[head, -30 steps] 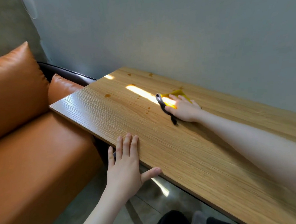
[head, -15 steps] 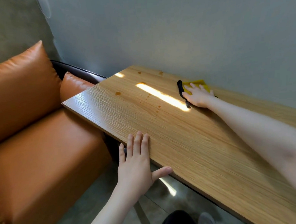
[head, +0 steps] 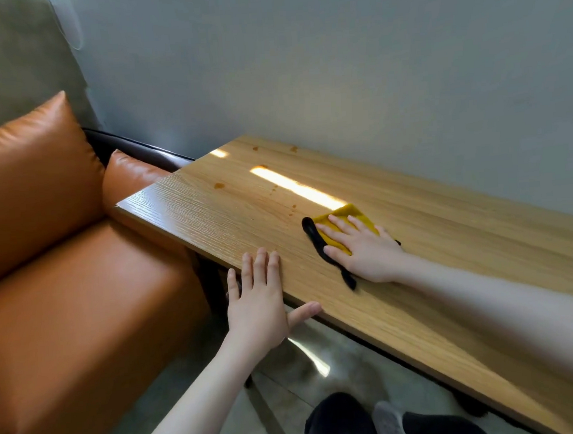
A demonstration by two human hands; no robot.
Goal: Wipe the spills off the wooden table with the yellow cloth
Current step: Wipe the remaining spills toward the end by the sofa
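A long wooden table (head: 449,239) runs along the wall. My right hand (head: 362,248) lies flat on the yellow cloth (head: 352,214), which has a black edge, and presses it onto the tabletop near the middle. Brown spill spots lie beyond the cloth: one drop (head: 219,185) near the left end, small drops (head: 291,209) just left of the cloth, and two more (head: 293,149) by the wall. My left hand (head: 260,303) rests open on the table's front edge, fingers on the wood and thumb along the rim.
An orange leather sofa (head: 63,300) with a back cushion (head: 28,180) stands against the table's left end. A grey wall (head: 370,75) bounds the far side. A bright strip of light (head: 296,189) glares on the wood. My dark-trousered legs (head: 343,423) show below.
My right hand has slid the cloth from the wall side back toward the front edge of the table. My left hand has stayed on the table's edge.
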